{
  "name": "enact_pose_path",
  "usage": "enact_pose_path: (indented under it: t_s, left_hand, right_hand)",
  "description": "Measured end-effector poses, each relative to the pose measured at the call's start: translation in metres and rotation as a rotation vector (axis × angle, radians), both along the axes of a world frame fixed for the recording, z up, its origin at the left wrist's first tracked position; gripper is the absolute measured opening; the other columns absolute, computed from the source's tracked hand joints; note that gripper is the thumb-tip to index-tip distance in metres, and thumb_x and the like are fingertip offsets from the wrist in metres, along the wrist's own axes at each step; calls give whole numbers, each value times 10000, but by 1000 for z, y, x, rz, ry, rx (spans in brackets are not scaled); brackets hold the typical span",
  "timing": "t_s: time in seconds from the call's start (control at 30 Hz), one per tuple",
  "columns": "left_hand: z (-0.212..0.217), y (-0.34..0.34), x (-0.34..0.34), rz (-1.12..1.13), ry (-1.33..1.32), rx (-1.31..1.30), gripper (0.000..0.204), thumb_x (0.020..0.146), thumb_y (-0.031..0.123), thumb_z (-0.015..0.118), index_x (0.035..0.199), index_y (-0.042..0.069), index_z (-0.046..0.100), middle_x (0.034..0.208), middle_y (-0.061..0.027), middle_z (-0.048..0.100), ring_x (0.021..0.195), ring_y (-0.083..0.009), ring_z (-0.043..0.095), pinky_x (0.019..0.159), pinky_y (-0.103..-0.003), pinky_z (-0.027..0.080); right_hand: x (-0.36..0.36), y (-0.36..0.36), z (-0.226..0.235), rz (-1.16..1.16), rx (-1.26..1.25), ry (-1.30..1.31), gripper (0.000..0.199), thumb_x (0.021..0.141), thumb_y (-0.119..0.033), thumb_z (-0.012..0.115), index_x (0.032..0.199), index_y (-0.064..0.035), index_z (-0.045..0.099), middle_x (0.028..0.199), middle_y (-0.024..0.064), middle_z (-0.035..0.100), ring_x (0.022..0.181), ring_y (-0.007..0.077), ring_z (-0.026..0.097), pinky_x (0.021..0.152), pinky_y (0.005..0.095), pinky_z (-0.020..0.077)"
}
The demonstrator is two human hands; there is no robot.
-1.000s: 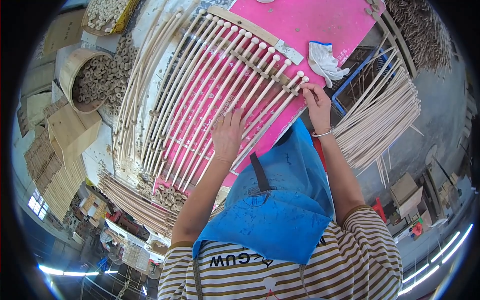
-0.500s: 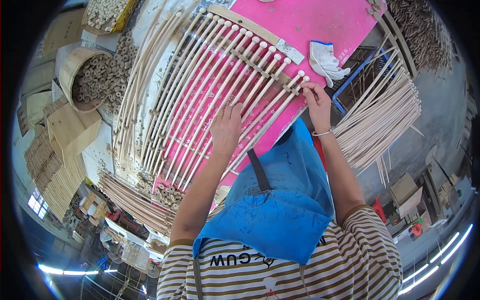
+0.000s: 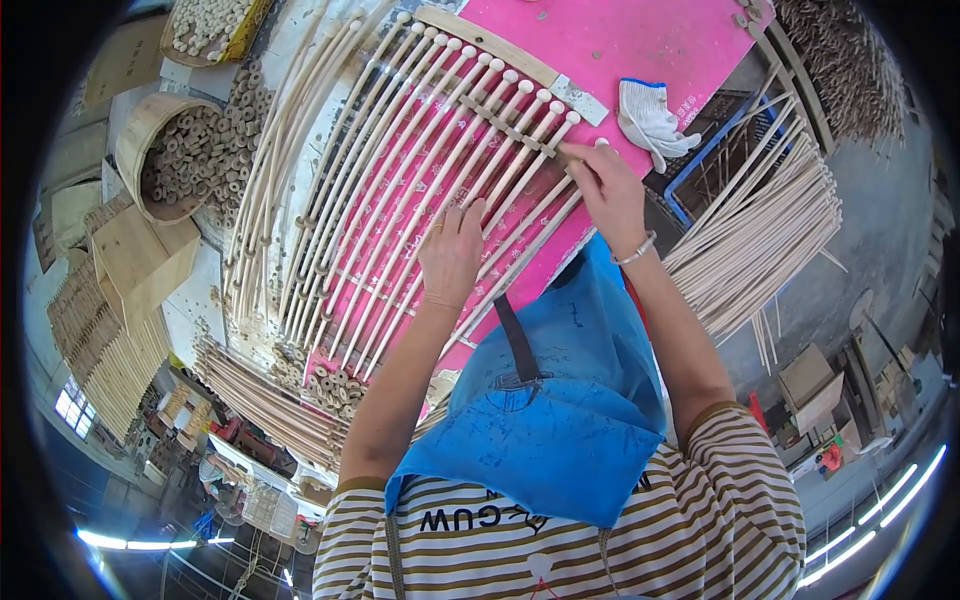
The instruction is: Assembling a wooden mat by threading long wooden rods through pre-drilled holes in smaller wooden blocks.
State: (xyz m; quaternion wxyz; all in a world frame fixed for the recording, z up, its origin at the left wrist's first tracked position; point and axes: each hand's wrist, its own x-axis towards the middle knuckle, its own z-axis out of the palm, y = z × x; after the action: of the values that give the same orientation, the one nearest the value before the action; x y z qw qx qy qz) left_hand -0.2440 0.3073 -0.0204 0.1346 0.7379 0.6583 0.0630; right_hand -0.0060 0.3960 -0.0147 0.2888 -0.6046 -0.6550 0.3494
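Ball-headed rods (image 3: 488, 148), laid side by side in a fan across a pink sheet (image 3: 600, 40), knobs (image 3: 525, 88) toward the far side, shafts running back to the near left; in hand, by the look of it, the setting of small brown ring-like pieces (image 3: 538, 147) across the shafts, just below the knobs. Near the right end of the row, right hand (image 3: 612, 195) bent over the rods, thumb and forefinger drawn close together beside one such piece, pinching or only nudging, impossible to tell from this angle. Farther down the shafts, left hand (image 3: 452, 262), fingers curled with tips down among the rods, firm grip or mere steadying likewise unclear. Called for, as a judgement: a light fingertip hold, careful lining-up, no rolling of neighbouring rods. In material, seemingly pale smooth wood for shafts and knobs, slender and straight below, round as beads on top; for the brown pieces, a darker, duller look. Close beyond the right hand, a limp white knitted glove (image 3: 652, 125); farther right, a splayed bundle of pale sticks (image 3: 765, 250); off to the left, a round bucket (image 3: 135, 155) holding squat loose rings (image 3: 188, 160); at the near side, a creased blue apron (image 3: 550, 430), slick as plastic
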Motion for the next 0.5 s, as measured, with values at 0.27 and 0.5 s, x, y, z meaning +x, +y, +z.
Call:
enact_pose_path:
  t_s: [0.27, 0.5]
  left_hand:
    - [-3, 0, 0, -5, -8, 13, 321, 877, 90, 645, 1193, 141, 664, 946, -70, 618, 861, -252, 694, 697, -350, 592]
    - [-6, 0, -1, -9, 12, -3, 320, 893, 110, 636, 1209, 151, 660, 971, -69, 617, 881, -254, 692, 712, -358, 591]
  right_hand:
    - [-10, 21, -18, 124, 66, -260, 149, 932, -138, 628, 1060, -138, 706, 917, 66, 651, 812, 283, 674, 632, 421, 544]
    - [-7, 20, -19, 105, 89, -229, 115, 932, -146, 634, 1021, -130, 703, 886, 61, 649, 811, 282, 674, 643, 411, 542]
